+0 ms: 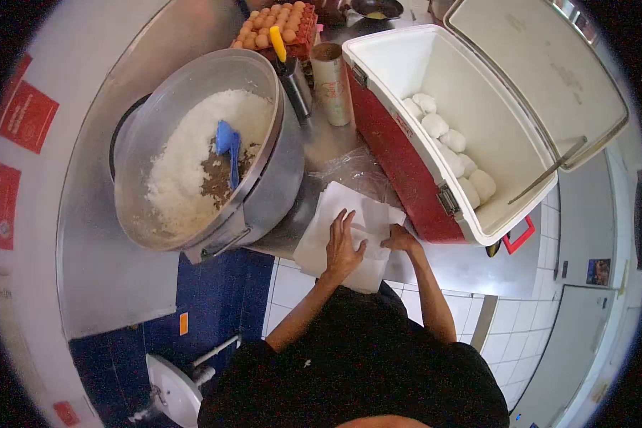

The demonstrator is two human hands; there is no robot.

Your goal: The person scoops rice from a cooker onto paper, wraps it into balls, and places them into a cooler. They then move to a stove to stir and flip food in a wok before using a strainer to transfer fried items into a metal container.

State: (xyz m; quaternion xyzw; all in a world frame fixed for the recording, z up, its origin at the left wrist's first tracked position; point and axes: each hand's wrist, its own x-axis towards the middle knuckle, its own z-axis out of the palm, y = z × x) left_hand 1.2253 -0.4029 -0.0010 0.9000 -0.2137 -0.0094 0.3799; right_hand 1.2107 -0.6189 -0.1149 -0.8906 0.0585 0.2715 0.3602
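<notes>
A stack of white paper sheets (pixel 360 274) lies on the metal counter in front of me. My left hand (pixel 344 246) rests flat on the sheets with its fingers spread. At the right edge of the stack, my right hand (pixel 401 239) has its fingers curled in on a sheet of paper. A big metal pot (pixel 292 171) to the left holds white rice (pixel 178 160), with a blue scoop (pixel 228 146) in it over a browned patch. To the right, a red and white cooler (pixel 399 164) stands with its lid raised; several round white bundles (pixel 451 140) sit inside.
Behind the pot are a tray of eggs (pixel 274 25), a yellow-handled utensil (pixel 278 44) in a metal holder (pixel 294 87) and a tall cylindrical container (pixel 332 84). Clear plastic (pixel 357 167) lies beyond the paper. A black pan (pixel 378 8) is at the back. A sink (pixel 175 391) is lower left.
</notes>
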